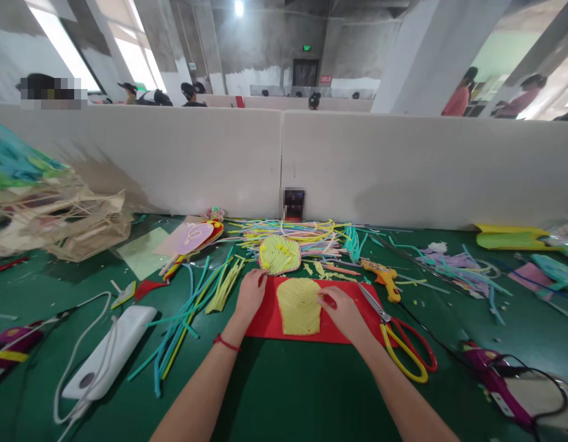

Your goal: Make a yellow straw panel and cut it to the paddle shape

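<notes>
A pale yellow piece [301, 307], straight at its lower end and wider at the top, lies on a red sheet [263, 319]. Its surface looks covered with slanted strips. My right hand [341, 310] is closed, with thumb and fingertips curled together at the piece's upper right edge. At the sheet's upper left corner is my left hand [252, 298], its fingers pressed together; what is between them, if anything, is hidden. Just beyond its fingertips sits a rounded yellow-green piece [280, 254] with a pink rim. Scissors [403, 347] with red and yellow handles lie open across the sheet's right end.
A yellow glue gun [382, 276] lies behind the scissors. Many coloured strips [302, 228] are heaped by the white partition [196, 159]. Loose blue strips [191, 307] and a white power strip [111, 353] with cables lie left. A purple tool [498, 383] with black cable is at right.
</notes>
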A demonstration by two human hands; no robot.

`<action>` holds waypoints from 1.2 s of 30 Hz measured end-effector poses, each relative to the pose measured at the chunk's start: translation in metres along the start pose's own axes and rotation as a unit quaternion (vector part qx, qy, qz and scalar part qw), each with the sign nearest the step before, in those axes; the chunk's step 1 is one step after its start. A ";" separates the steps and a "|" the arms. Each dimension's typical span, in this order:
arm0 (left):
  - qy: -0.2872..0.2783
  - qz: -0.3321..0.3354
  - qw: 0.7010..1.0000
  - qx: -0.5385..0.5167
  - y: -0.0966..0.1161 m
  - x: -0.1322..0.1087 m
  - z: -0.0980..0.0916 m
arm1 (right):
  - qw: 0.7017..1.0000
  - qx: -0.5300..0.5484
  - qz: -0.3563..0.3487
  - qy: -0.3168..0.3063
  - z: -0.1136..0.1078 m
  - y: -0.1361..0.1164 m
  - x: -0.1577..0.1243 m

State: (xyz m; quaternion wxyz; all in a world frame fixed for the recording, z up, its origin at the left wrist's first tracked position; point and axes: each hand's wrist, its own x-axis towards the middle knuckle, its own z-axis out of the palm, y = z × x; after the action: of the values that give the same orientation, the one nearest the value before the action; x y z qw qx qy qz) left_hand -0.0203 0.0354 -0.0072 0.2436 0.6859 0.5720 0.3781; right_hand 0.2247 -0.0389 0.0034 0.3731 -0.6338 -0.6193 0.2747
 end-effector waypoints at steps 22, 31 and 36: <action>0.040 -0.128 0.989 0.065 -0.003 0.049 0.004 | 0.996 -0.045 -0.057 0.053 0.026 0.014 0.040; 0.077 -0.120 0.987 -0.079 0.010 0.043 0.003 | 0.987 -0.042 -0.123 0.093 0.043 -0.003 0.102; 0.098 -0.134 0.976 -0.141 0.011 0.044 0.005 | 0.985 -0.048 -0.128 0.110 0.061 -0.003 0.118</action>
State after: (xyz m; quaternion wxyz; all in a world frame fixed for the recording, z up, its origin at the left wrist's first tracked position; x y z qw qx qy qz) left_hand -0.0072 0.0755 0.0094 0.3291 0.5210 0.6210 0.4844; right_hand 0.1836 0.0863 -0.0151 0.4404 -0.5928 -0.6629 0.1236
